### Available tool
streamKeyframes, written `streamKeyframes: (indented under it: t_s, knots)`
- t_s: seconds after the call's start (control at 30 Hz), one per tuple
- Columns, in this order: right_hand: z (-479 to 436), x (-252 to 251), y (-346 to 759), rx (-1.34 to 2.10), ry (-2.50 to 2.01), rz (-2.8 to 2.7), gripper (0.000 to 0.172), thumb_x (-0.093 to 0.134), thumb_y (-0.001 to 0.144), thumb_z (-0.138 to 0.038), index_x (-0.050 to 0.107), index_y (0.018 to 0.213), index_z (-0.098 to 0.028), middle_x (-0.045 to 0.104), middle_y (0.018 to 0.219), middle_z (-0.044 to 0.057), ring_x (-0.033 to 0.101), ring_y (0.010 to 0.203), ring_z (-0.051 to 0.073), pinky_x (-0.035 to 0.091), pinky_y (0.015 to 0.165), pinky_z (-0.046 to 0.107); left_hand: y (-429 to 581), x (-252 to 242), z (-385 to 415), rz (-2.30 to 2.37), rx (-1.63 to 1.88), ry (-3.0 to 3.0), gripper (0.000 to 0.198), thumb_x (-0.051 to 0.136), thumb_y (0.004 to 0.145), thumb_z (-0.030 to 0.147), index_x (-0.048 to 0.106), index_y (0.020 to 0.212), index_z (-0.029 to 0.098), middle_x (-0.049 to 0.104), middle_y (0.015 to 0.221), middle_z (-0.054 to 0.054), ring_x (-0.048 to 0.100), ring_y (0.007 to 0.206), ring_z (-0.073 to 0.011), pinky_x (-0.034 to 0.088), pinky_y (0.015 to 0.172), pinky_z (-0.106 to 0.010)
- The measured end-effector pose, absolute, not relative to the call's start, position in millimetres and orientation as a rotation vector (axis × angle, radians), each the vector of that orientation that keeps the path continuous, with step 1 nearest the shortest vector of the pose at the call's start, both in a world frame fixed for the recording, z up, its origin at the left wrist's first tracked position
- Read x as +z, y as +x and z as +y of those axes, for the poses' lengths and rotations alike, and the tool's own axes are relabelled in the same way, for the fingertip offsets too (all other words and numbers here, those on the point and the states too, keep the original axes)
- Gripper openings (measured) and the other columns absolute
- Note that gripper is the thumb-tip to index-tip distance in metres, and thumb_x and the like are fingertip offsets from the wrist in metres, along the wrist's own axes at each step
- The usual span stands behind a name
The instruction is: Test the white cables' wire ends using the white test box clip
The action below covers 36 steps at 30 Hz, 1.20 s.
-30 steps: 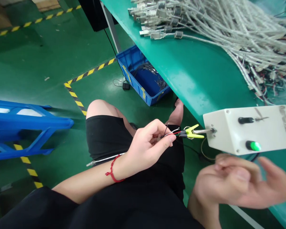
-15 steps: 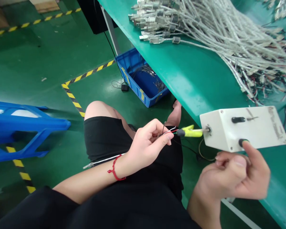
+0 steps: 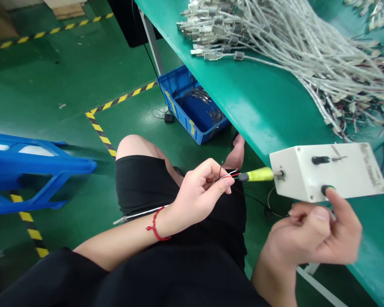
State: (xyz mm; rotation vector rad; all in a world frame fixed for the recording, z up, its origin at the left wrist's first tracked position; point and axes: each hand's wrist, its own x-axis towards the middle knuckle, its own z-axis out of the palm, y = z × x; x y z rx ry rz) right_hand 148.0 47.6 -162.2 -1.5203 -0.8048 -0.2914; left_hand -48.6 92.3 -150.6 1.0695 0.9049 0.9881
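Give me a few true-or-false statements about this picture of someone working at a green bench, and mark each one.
1. The left hand, wearing a red string bracelet, pinches thin red, white and black wires. True.
2. The yellow-green clip on the white box stands wide open. False: it is closed, and the wires run to its tip.
3. The thumb of the right hand is at a dark round button on the white box. True.
4. The blue plastic crate sits on top of the green bench. False: it is on the green floor, below the bench edge.
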Motion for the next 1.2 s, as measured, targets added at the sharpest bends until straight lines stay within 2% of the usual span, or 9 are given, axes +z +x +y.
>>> streamKeyframes:
  t_s: [0.2,0.47,0.67,0.77,1.0,1.2]
  knots:
    - [47.6,-161.2,146.3,-0.267,-1.520,-0.802,0.037,0.064,0.077,-0.018,0.086,0.107,-0.018,0.068,0.074,0.002,0.052,0.046,0.016,0.034,0.044,0.033,-49.6,-149.3,92.1,0.910,1.000,1.070,0.022,0.072,0.104,0.030,0.061,0.091,0.017,0.071,0.078,-0.001,0.054,0.063,-0.0082,0.042,0.059,-0.022]
    - [44.7,-165.7,147.4,-0.290,-1.445,-0.817,0.043,0.060,0.080,-0.015,0.082,0.117,-0.020,0.061,0.073,0.001,0.051,0.047,0.015,0.035,0.045,0.033,-55.9,-143.9,90.0,0.925,1.022,1.054,0.021,0.073,0.104,0.030,0.061,0.091,0.017,0.070,0.077,-0.001,0.056,0.066,-0.0093,0.042,0.060,-0.022]
    - [48.4,-164.6,147.7,-0.222,-1.414,-0.788,0.044,0.063,0.073,-0.013,0.082,0.112,-0.014,0.073,0.088,0.007,0.055,0.048,0.015,0.030,0.041,0.031,-58.9,-142.5,86.8,0.818,1.013,1.028,0.016,0.068,0.107,0.032,0.063,0.102,0.018,0.069,0.084,-0.003,0.054,0.068,-0.0097,0.041,0.060,-0.023]
    - [49.7,-163.8,149.2,-0.214,-1.402,-0.792,0.045,0.064,0.071,-0.014,0.083,0.111,-0.014,0.072,0.083,0.005,0.054,0.046,0.015,0.029,0.039,0.031,-59.2,-144.0,86.7,0.805,1.032,1.052,0.016,0.063,0.110,0.032,0.063,0.103,0.018,0.070,0.084,-0.003,0.048,0.063,-0.0087,0.038,0.058,-0.025]
    - [48.0,-165.1,151.4,-0.223,-1.430,-0.799,0.044,0.065,0.074,-0.015,0.082,0.115,-0.015,0.071,0.085,0.005,0.053,0.046,0.015,0.032,0.039,0.032,-56.6,-145.5,87.1,0.793,1.091,1.023,0.010,0.064,0.109,0.027,0.058,0.108,0.018,0.072,0.078,-0.002,0.056,0.066,-0.0095,0.042,0.062,-0.023]
    - [48.4,-160.2,148.8,-0.192,-1.442,-0.826,0.042,0.063,0.076,-0.013,0.079,0.114,-0.016,0.068,0.084,0.004,0.052,0.048,0.015,0.033,0.040,0.031,-56.2,-142.0,86.7,0.863,1.024,0.966,0.021,0.070,0.105,0.033,0.057,0.096,0.019,0.072,0.073,-0.002,0.058,0.062,-0.0109,0.041,0.058,-0.023]
